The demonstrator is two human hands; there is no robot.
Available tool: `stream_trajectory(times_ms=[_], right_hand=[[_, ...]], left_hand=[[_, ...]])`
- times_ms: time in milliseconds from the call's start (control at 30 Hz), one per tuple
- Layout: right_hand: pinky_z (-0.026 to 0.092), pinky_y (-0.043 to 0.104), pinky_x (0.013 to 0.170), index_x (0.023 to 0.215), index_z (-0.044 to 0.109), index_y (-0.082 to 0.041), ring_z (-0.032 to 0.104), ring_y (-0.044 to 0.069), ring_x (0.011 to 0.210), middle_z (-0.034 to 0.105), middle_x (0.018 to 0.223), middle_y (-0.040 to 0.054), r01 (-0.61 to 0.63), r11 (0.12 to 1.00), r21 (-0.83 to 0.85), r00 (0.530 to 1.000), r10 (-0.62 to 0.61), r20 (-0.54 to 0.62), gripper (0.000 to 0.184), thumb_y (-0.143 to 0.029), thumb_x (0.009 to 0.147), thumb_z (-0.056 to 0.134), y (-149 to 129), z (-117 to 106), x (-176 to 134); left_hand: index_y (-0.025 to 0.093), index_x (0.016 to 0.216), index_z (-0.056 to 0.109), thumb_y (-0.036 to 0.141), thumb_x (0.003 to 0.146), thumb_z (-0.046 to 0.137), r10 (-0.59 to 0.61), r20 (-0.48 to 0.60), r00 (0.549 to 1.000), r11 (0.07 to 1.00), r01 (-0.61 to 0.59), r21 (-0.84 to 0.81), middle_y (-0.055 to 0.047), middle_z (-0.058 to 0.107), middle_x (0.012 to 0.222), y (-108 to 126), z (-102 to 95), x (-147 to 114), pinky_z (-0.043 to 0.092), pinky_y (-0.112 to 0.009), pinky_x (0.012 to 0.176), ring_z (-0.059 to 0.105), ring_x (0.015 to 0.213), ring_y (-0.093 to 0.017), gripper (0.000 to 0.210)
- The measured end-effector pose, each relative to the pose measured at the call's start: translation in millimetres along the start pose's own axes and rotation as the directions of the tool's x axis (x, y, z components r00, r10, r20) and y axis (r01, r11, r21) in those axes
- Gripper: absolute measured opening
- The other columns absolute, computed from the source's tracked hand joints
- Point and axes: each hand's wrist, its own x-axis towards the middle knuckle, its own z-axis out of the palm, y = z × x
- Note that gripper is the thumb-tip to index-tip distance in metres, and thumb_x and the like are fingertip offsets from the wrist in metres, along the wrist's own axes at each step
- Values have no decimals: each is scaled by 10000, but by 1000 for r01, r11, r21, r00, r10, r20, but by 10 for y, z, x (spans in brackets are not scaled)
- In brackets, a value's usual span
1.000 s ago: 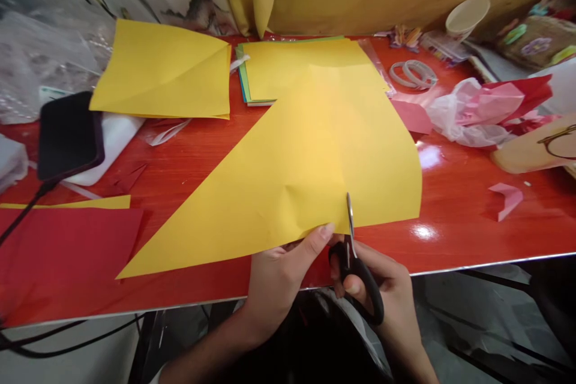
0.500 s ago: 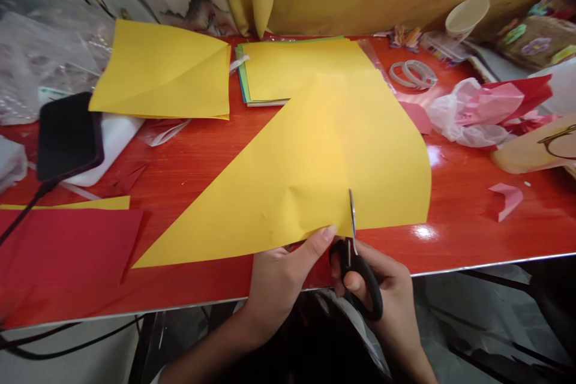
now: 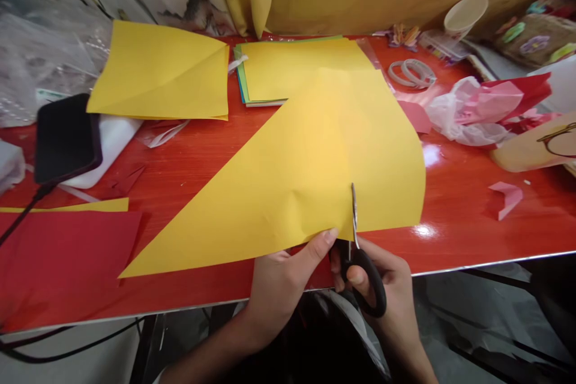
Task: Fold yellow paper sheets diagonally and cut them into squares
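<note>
A large yellow sheet of paper [image 3: 279,174] stretches over the red table, its long corner pointing left. My left hand [image 3: 281,288] pinches the near edge, thumb on top and the other fingers hidden beneath. In my right hand [image 3: 389,288] are black-handled scissors [image 3: 369,282], with thumb and fingers through the loops. One blade lies over the paper and the other is underneath, just right of my left thumb. The blades are spread around the sheet at its near edge.
Behind the sheet lies a stack of coloured paper [image 3: 265,84]; folded yellow paper [image 3: 162,72] is left of it. A phone [image 3: 67,138] with a cable and a red sheet [image 3: 67,258] are at left. Tape rolls [image 3: 411,74], a paper cup [image 3: 465,15] and pink scraps [image 3: 506,198] sit right.
The scissors have shifted slightly right and their handles sit a little differently. The yellow sheet's left corner has moved slightly left and nearer; its right edge has drawn inward. My left hand keeps its pinch.
</note>
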Motion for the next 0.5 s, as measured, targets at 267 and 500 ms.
stream_trajectory(times_ms=[267,500], right_hand=[[291,184,428,626,587,-164,390,72,474,460,514,-32,-14,1000,25,1000,14,-8,367,-510,711,679,15,-3,-10],[306,176,412,638,636,-157,406,74,469,487,505,-22,-8,1000,26,998,9,-70,346,-492,690,702,13,-21,-3]], left_hand=[[211,711,733,301,792,657,17,25,1000,1000,-18,14,12,737,790,-1,-6,-3,488,-210,898,683,835,-133,143],[203,666,717,234,793,644,-23,78,997,999,20,49,11,738,800,104,-6,8,461,-224,937,678,847,-136,149]])
